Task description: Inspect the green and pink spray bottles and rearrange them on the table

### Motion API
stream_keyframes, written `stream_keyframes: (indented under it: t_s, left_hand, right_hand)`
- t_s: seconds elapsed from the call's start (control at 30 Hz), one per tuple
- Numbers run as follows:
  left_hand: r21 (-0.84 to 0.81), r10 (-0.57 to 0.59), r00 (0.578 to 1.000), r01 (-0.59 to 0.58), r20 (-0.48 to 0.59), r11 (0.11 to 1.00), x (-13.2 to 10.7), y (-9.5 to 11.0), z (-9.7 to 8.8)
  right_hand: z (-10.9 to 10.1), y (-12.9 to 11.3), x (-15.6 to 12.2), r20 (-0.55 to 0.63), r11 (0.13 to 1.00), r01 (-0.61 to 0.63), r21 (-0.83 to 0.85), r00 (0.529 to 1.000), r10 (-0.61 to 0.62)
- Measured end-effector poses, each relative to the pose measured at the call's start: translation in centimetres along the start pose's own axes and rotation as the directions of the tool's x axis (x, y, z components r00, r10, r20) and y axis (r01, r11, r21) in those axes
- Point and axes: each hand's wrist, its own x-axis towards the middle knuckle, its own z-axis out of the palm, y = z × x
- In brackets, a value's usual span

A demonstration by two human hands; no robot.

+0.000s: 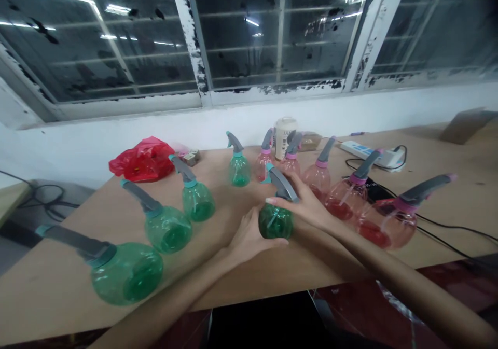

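Both of my hands are on one green spray bottle [275, 221] standing near the middle of the wooden table [241, 281]. My left hand [249, 237] cups its round green body from the left and below. My right hand [307, 201] wraps the grey trigger head [283, 184] from the right, fingers closed around it. Several more green spray bottles [168, 228] stand in a row to the left. Several pink spray bottles [379, 219] stand in a row to the right, just behind my right forearm.
A red plastic bag [143, 158] lies at the back left. A white cup [284, 136], a white power strip [373, 154] and black cables [447, 227] sit at the back right. A window wall runs behind the table.
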Motion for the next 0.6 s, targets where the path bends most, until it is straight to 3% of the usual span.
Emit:
stream_keyframes:
  t_s: [0.2, 0.3, 0.47, 0.6]
  left_hand:
    - [0.190, -0.008, 1.000, 0.014, -0.028, 0.982, -0.4, -1.0, -0.9]
    - [0.212, 0.038, 0.999, -0.037, -0.004, 0.977, -0.7, -2.1, -1.9]
    - [0.370, 0.057, 0.987, 0.001, -0.147, 0.929, -0.1, -3.5, -2.6]
    - [0.571, 0.074, 0.991, 0.003, -0.111, 0.821, 0.6, -4.2, -1.8]
  right_hand:
    - [2.3, 0.5, 1.9, -0.002, 0.973, 0.038, 0.227, 0.999, -0.038]
    - [2.6, 0.4, 3.7, 0.013, 0.951, 0.031, 0.307, 0.999, -0.036]
    - [1.8, 0.4, 7.3, 0.074, 0.872, -0.068, 0.485, 0.997, 0.037]
    - [1.5, 1.5, 8.7, 0.203, 0.798, -0.223, 0.559, 0.971, 0.128]
